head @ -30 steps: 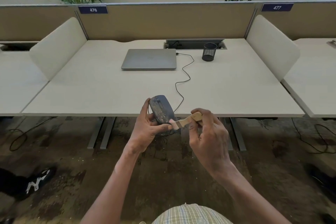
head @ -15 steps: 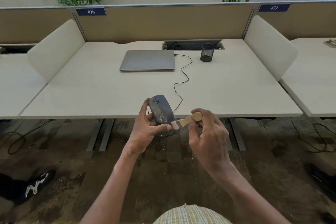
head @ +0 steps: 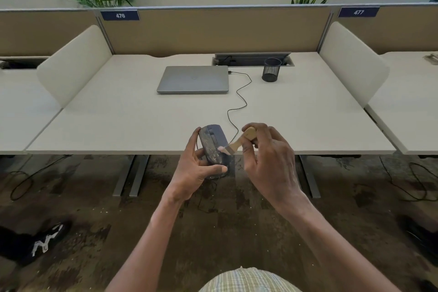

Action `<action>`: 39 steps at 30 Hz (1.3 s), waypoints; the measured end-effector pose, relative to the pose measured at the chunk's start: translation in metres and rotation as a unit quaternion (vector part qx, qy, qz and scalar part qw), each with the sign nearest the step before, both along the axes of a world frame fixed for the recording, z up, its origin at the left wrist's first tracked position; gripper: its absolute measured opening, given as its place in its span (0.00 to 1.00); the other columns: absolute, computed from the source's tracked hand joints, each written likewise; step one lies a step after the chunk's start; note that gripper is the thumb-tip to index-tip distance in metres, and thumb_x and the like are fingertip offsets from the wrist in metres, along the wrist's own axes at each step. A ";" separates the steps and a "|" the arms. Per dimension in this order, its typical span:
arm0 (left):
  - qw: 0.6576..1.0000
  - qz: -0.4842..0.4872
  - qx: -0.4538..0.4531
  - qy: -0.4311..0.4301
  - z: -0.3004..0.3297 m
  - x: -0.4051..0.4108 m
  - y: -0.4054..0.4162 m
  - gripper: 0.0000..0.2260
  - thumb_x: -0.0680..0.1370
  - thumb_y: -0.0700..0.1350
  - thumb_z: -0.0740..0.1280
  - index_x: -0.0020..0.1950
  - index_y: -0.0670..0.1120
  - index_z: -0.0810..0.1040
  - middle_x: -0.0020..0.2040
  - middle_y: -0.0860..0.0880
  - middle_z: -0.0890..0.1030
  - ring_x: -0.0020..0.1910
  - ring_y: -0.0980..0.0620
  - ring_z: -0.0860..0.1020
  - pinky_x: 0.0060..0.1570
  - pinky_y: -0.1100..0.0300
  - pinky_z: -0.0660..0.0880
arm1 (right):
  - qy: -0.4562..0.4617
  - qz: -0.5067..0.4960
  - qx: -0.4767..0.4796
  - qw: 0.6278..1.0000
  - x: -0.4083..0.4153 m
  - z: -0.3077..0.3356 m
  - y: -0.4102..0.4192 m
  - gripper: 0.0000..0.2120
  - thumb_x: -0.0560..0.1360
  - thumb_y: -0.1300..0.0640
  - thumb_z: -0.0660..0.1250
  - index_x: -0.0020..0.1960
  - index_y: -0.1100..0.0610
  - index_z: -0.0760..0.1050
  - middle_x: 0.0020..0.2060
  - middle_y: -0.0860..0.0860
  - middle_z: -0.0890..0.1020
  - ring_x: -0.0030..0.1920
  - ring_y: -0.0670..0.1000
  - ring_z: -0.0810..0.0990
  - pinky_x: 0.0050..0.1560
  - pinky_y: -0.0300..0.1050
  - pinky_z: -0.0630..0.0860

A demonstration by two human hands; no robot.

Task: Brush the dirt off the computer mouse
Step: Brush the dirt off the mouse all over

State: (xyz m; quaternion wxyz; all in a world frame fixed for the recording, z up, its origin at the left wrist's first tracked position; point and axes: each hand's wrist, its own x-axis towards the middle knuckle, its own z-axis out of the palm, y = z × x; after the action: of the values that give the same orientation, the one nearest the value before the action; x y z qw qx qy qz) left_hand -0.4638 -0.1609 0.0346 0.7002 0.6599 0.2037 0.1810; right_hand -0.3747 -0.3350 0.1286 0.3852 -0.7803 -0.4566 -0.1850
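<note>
Mouse [head: 212,143] is in my left hand [head: 198,168], lifted in front of the near edge of the desk [head: 123,116], above the floor. It is dark grey plastic with a rounded, egg-like back, and its surface is speckled with pale dirt, more on the lower left side. My left fingers curl behind its body and my thumb lies across its lower end, so the hand grips it firmly. A thin black cable [head: 239,104] goes in loose curves from near the mouse up to the laptop [head: 193,79], which is flat, closed and silver-grey with rounded corners.

My right hand [head: 270,161] pinches a small brush [head: 239,142] with a light wooden handle; the thumb and the first fingers press together around the thick end. The pale bristles touch the right side of the mouse, I think, but they look blurred.

Behind on the matte cream desk stands a black wire-mesh pen cup [head: 271,70], cylindrical, just right of the laptop. The carpet [head: 94,220] below is brown and patchy.
</note>
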 end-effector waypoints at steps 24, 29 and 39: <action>1.000 0.001 -0.025 -0.012 -0.004 0.007 0.009 0.60 0.59 0.42 0.86 0.83 0.61 0.56 0.69 0.42 0.79 0.62 0.44 0.85 0.55 0.50 0.84 | 0.020 -0.011 0.026 0.999 0.002 -0.019 -0.021 0.16 0.74 0.67 0.73 0.57 0.56 0.73 0.41 0.50 0.81 0.40 0.50 0.78 0.34 0.48 0.78; 1.000 -0.015 -0.013 -0.009 -0.002 0.007 0.009 0.59 0.60 0.42 0.86 0.84 0.60 0.56 0.72 0.43 0.76 0.64 0.46 0.83 0.54 0.51 0.84 | 0.058 -0.027 0.071 0.995 0.020 -0.016 -0.006 0.11 0.77 0.64 0.71 0.57 0.58 0.73 0.42 0.51 0.82 0.42 0.50 0.81 0.38 0.41 0.77; 1.000 -0.003 -0.019 -0.016 -0.001 -0.002 0.009 0.58 0.60 0.44 0.87 0.82 0.63 0.58 0.69 0.46 0.79 0.63 0.44 0.84 0.53 0.53 0.84 | 0.158 0.049 0.055 0.985 0.024 -0.034 -0.025 0.14 0.75 0.72 0.68 0.52 0.56 0.72 0.42 0.47 0.81 0.39 0.44 0.79 0.38 0.30 0.71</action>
State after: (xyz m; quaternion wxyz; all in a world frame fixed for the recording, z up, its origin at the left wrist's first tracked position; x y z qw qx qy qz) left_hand -0.4662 -0.1520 0.0333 0.7162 0.6443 0.1935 0.1858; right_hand -0.3510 -0.3604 0.0947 0.5036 -0.7539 -0.4168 -0.0653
